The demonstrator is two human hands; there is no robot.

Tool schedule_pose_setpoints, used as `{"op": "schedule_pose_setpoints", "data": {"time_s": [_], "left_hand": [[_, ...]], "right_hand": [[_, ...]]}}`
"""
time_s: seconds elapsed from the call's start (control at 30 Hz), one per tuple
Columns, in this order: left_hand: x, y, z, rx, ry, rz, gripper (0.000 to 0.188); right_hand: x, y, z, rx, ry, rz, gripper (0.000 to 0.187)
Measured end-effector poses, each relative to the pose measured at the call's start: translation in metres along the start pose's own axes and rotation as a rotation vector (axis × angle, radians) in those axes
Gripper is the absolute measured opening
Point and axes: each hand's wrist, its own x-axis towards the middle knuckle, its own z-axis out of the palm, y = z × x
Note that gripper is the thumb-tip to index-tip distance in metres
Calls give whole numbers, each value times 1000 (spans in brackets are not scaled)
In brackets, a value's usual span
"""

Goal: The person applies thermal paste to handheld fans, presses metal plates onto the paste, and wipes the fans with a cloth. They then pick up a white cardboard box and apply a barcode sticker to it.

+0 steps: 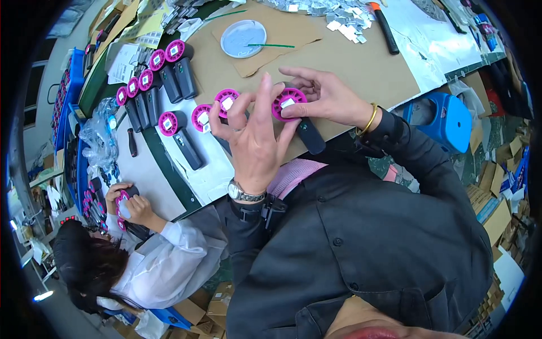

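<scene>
My right hand (327, 100) is closed on a hand-held device (289, 104) with a round pink slotted head and a dark grey handle, like a small hair dryer. Its thumb presses beside a white square on the pink face; the other fingers curl behind. My left hand (255, 135) grips the same head's left edge between thumb and a fingertip, its other fingers raised and bent. The handle (309, 137) points down toward me. Partly covered by my left hand, two similar devices lie beside it, one pink head (227, 102) and another pink head (201, 117).
Several like devices (151, 79) stand in rows to the left, with one device (180, 138) nearer. A white round lid (243, 39) lies on cardboard beyond my hands. An orange-tipped dark tool (385, 28) is far right, a blue stool (440, 121) below. A co-worker (164, 260) handles another device at left.
</scene>
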Motion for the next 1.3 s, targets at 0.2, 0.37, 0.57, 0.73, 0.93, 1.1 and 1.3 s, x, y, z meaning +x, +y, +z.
{"op": "schedule_pose_setpoints", "data": {"time_s": [0.2, 0.37, 0.57, 0.73, 0.93, 1.1, 1.3], "left_hand": [[-7, 24, 5, -981, 121, -450, 94], [-3, 31, 0, -1278, -120, -632, 87], [-6, 32, 7, -1297, -128, -675, 84], [-7, 30, 17, -1292, -46, -740, 82], [-21, -7, 2, -423, 177, -407, 77], [-34, -38, -23, -39, 126, -358, 72], [-35, -57, -25, 54, 60, -357, 70]], "right_hand": [[-24, -16, 9, 36, -1, -85, 93], [-42, -23, 15, 105, -23, -163, 92], [-48, -12, 15, 13, 47, -240, 93], [-33, -6, 8, 51, 0, -151, 83], [1, 6, -20, -60, 149, 48, 65], [9, 6, -17, -943, 391, -295, 65], [24, -33, 35, -1074, 189, -720, 55]]}}
